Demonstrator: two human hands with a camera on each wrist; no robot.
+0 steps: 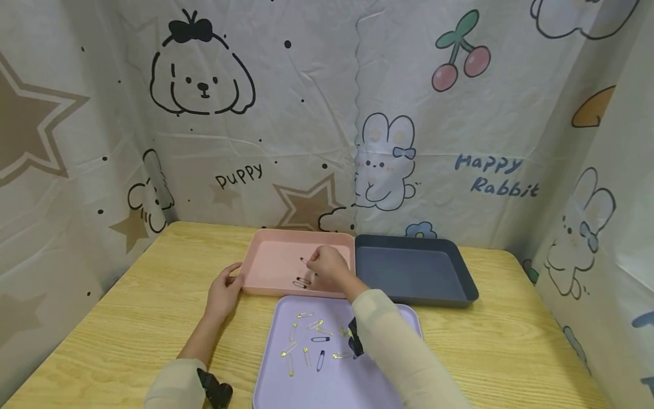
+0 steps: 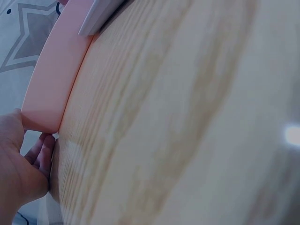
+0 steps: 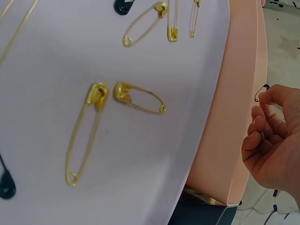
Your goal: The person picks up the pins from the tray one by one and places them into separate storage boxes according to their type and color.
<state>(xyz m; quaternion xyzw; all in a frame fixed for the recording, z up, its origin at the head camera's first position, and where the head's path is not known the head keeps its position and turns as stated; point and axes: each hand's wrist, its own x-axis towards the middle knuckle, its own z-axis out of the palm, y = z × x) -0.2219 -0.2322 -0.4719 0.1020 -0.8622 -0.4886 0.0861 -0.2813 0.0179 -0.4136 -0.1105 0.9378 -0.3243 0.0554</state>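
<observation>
Above the pink tray (image 1: 276, 255), my right hand (image 1: 328, 264) pinches a small black safety pin (image 3: 260, 93) between thumb and fingertips. Two more black safety pins (image 1: 301, 283) lie on that tray's floor, close to the hand. My left hand (image 1: 223, 295) rests against the outer left side of the pink tray, its fingers by the near-left corner in the left wrist view. Nearer to me, a lilac tray (image 1: 271, 363) bears several gold safety pins (image 3: 84, 136) and a few black ones (image 1: 320, 360). The right forearm covers part of the lilac tray.
A dark blue-grey tray (image 1: 409, 267) stands right of the pink one, their sides together. All the trays sit on a wood-grain table (image 1: 112, 335). A printed curtain (image 1: 306, 113) hangs behind the table and along both sides.
</observation>
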